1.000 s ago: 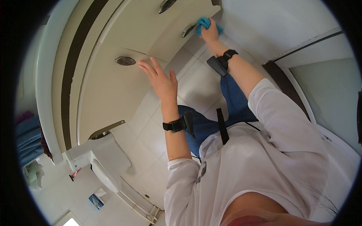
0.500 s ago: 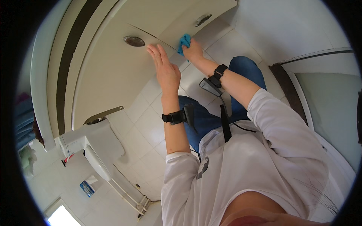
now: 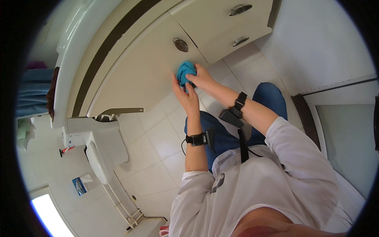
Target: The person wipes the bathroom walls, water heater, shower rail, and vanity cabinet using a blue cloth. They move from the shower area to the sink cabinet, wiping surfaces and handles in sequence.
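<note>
A bright blue cloth (image 3: pixel 184 71) is bunched between my two hands, in front of the cream cabinet door (image 3: pixel 138 75). My right hand (image 3: pixel 204 79) grips it from the right, the thumb pressed over its folds. From below and the left, my left hand (image 3: pixel 186 96) closes its fingers around the cloth's lower edge. Just above the cloth sits an oval metal handle (image 3: pixel 181 44) on the door. How firmly the left fingertips hold is partly hidden by the cloth.
Cream drawers (image 3: pixel 221 23) with metal handles (image 3: pixel 240 10) adjoin the door on the right. A white toilet (image 3: pixel 98 162) stands at lower left on the tiled floor (image 3: pixel 158 138). A glazed panel (image 3: pixel 347 138) is at far right. Towels (image 3: pixel 34 93) hang at far left.
My left hand has come off the door area near the handle and joined the right at the cloth. The cabinet now shows lower and further right in view.
</note>
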The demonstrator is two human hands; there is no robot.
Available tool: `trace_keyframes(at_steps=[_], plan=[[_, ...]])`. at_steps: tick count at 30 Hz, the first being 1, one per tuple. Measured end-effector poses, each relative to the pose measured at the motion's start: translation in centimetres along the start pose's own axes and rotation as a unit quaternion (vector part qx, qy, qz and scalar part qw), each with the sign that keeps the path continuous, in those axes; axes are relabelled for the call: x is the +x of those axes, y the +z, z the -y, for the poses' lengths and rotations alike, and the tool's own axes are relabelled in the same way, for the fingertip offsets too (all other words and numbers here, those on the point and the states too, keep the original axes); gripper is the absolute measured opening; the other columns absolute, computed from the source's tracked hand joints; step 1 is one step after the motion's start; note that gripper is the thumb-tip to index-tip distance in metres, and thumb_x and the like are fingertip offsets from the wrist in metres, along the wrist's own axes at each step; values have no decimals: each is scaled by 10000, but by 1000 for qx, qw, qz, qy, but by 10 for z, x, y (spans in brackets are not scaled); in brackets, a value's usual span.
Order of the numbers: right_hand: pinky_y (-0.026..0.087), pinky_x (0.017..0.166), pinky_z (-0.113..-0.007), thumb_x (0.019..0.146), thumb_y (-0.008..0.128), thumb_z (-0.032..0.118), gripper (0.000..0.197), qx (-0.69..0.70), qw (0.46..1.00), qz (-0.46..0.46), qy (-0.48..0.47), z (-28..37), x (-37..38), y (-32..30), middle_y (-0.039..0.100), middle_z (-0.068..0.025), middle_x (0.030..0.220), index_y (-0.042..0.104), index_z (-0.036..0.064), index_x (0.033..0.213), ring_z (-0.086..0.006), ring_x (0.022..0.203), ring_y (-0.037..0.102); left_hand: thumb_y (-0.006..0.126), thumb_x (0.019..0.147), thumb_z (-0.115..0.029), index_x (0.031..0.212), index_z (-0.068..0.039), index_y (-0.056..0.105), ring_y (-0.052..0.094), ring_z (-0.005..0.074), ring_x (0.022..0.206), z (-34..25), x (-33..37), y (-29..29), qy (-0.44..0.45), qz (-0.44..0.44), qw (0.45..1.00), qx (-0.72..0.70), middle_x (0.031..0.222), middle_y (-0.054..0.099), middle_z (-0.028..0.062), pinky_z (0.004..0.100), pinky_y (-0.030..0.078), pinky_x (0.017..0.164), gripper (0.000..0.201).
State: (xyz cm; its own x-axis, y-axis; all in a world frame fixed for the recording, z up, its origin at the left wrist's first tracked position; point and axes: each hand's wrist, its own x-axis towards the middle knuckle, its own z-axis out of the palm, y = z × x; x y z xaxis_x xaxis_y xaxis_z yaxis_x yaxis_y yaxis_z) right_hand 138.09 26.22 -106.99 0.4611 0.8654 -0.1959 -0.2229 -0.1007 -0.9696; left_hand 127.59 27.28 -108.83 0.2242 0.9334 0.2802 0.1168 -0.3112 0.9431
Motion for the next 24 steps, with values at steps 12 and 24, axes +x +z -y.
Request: trace_keyframes(at_steps=[12,24], plan=[[476,1035,-444,862,691,107,559,-163,862,-20,-480,140,-31,-2,612,-206,1311,524,20,1389,-380,1216,577,579,863,61,1483,-3,473,477,366,1346,-139,69,-16,366,-159,912,96,1502,433,206,465,420,1104,632],[385,1144,-492,862,667,64,596,-281,730,-187,-594,156,-11,-32,415,-210,1525,505,55,1435,-408,1417,390,627,894,-127,1368,-72,626,493,378,1364,-139,111,39,474,-160,794,346,1470,497,144,498,468,1079,477]])
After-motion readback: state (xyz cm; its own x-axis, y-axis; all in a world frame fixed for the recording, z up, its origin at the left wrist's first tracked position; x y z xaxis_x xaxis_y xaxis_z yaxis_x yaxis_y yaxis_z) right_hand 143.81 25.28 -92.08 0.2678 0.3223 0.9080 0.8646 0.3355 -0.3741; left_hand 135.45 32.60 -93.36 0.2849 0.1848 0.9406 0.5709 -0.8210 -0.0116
